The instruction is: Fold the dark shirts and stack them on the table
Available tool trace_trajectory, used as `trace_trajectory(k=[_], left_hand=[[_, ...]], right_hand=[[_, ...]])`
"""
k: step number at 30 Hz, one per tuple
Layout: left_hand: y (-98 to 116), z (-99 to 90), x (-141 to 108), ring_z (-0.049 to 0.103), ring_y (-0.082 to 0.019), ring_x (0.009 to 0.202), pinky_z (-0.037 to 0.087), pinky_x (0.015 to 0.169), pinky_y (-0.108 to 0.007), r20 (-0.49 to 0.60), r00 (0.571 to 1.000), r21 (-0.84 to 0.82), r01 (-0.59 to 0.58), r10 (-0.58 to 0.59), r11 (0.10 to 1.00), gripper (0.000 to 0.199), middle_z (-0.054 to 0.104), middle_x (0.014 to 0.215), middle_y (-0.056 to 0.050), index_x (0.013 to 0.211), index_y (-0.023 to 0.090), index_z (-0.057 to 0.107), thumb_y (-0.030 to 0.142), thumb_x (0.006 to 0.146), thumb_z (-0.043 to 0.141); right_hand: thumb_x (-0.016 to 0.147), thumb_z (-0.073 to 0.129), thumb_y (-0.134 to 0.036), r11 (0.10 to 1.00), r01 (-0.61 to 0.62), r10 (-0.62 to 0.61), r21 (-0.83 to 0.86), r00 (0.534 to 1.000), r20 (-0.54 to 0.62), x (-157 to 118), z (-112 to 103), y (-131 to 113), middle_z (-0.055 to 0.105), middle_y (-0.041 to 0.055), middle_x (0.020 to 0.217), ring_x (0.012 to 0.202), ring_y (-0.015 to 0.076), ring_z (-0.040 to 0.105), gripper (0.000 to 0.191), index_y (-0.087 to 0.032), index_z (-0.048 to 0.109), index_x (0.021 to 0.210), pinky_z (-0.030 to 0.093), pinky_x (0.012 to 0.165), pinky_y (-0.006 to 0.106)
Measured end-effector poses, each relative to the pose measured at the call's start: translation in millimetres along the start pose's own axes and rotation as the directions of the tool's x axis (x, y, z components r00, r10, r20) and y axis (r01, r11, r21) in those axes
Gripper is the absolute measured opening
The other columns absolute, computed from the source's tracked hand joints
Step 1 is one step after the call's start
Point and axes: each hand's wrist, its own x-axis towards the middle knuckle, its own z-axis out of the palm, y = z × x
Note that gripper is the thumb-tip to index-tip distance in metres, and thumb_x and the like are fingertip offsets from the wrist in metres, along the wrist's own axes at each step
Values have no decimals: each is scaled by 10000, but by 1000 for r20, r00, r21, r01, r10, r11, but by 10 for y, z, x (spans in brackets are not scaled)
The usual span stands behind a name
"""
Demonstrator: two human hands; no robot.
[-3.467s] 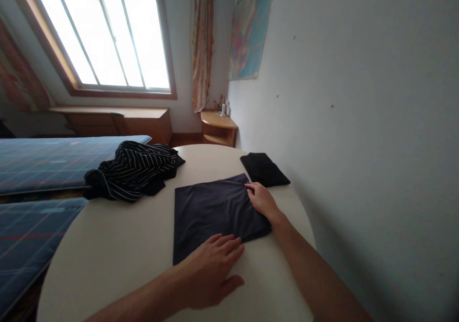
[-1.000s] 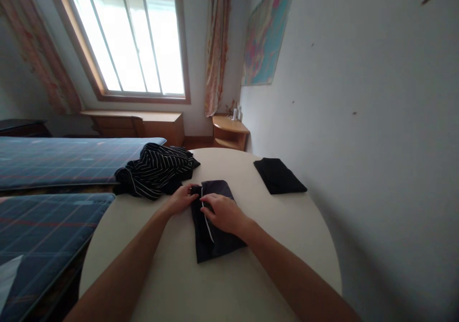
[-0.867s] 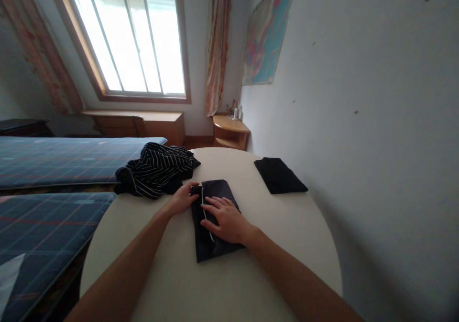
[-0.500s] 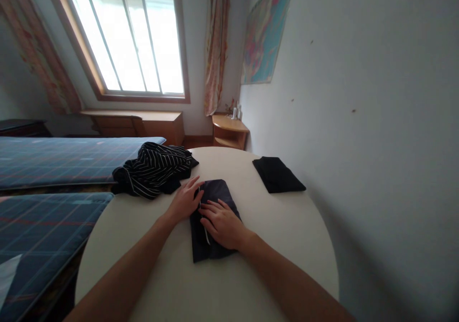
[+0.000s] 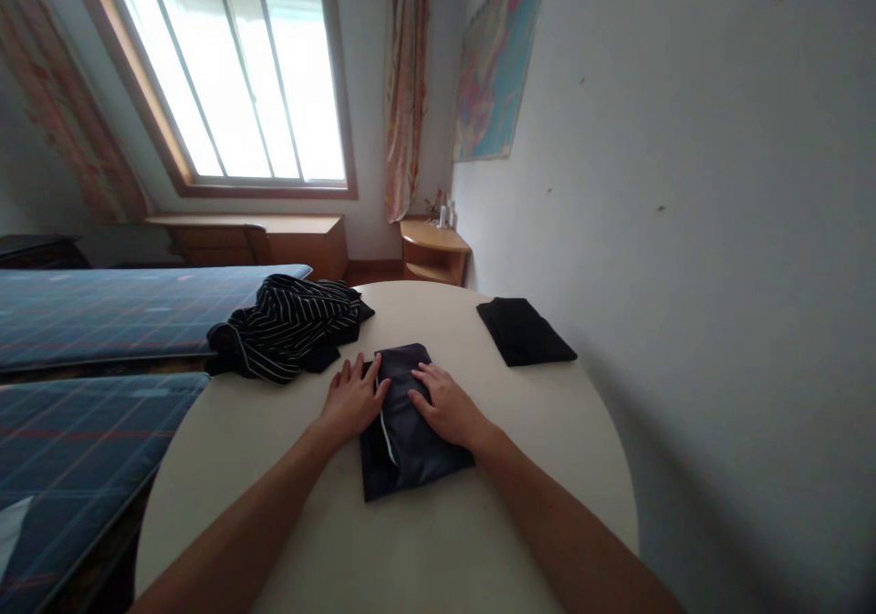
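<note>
A folded dark grey garment (image 5: 411, 450) with a white stripe or cord along its left part lies flat on the round cream table (image 5: 328, 541). My left hand (image 5: 352, 401) rests on its upper left edge, palm down with fingers spread. On the garment's right side lies my right hand (image 5: 448, 406), also palm down, its fingers stretched out towards the far edge. Neither hand grips the cloth. What kind of garment it is cannot be made out.
A crumpled black garment with white stripes (image 5: 291, 327) lies at the table's far left edge. To the right sits a folded black cloth (image 5: 526, 331). Blue checked mattresses (image 5: 82, 431) adjoin the left side, and a white wall (image 5: 718, 322) runs along the right.
My right hand has slid right, off the white stripe and onto the garment's right side. My left hand has shifted slightly down. The view has moved a little.
</note>
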Motion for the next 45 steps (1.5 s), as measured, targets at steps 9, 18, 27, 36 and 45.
trace_trajectory(k=[9,18,27,36,45], left_hand=[[397,211,-159,38,-420,1497,175,1149,-590,-73,997,-105,-15,8,994,698,269,1596,-199,1481,137,369,577,941,406],[598,181,-111,57,-407,1499,181,1175,-570,-69,997,-237,8,-25,971,659,111,1645,-163,1513,181,373,540,962,420],[972,239,160,15,-463,1482,160,1166,-597,62,996,-186,-51,63,981,696,66,1661,-100,1534,295,341,602,926,483],[1241,346,529,75,-434,1487,192,1178,-525,107,992,-94,-62,72,994,643,138,1650,-110,1536,270,337,580,975,381],[948,247,416,168,-333,1498,196,1183,-507,142,973,5,-186,183,983,639,187,1640,-78,1563,314,244,613,999,277]], right_hand=[[957,443,-553,910,-376,366,-177,927,-86,8,-258,163,719,133,1019,990,233,658,477,-174,728,906,476,872,329],[914,454,-611,872,-438,454,-218,890,30,-22,-360,211,754,169,932,957,290,708,532,-176,756,866,497,806,354],[949,477,-524,841,-522,524,-141,851,-20,-28,-525,558,740,174,1015,980,279,702,443,-141,696,994,494,785,320],[954,538,-365,839,-536,542,92,810,-222,48,-514,861,690,171,1204,1109,273,666,543,-123,429,1428,489,929,339],[936,512,-212,923,-361,383,134,900,-209,97,-391,902,670,111,1279,1214,217,611,365,-138,661,1262,431,1071,302]])
